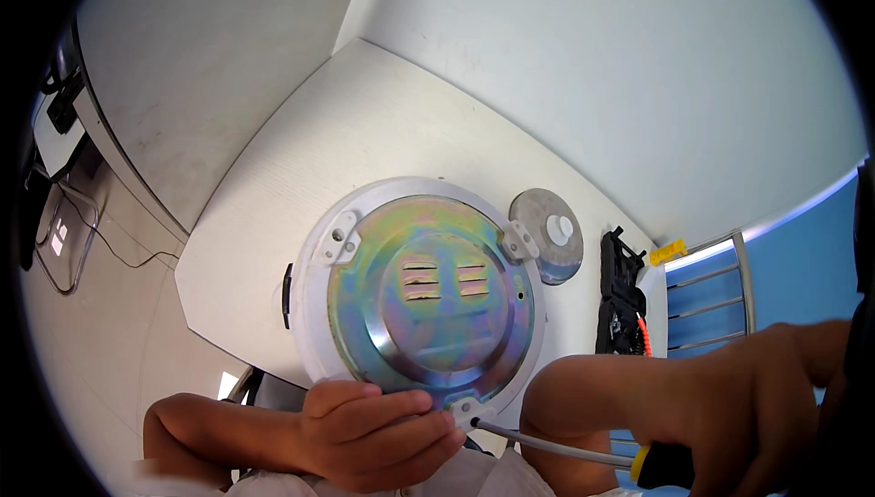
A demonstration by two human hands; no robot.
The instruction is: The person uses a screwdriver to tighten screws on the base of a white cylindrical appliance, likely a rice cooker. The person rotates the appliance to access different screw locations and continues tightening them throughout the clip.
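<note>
A round white rice cooker [307, 328] lies bottom up on the table, its shiny, rainbow-tinted metal base plate [437, 215] facing me. The plate has two groups of slots, and three white feet sit around its rim. My left hand [383, 438] grips the near edge of the cooker, fingers together, beside the nearest foot [467, 409]. In my right hand [747, 415] is a screwdriver [556, 449] with a black and yellow handle. Its long shaft slants left, and the tip meets the hole in that foot.
Beyond the cooker on the right lies a round lid [547, 237] with a white knob. A black tool case [622, 292] stands open at the table's right edge, with an orange coiled piece [643, 336] by it. Grey and white panels rise behind the pale table [365, 123].
</note>
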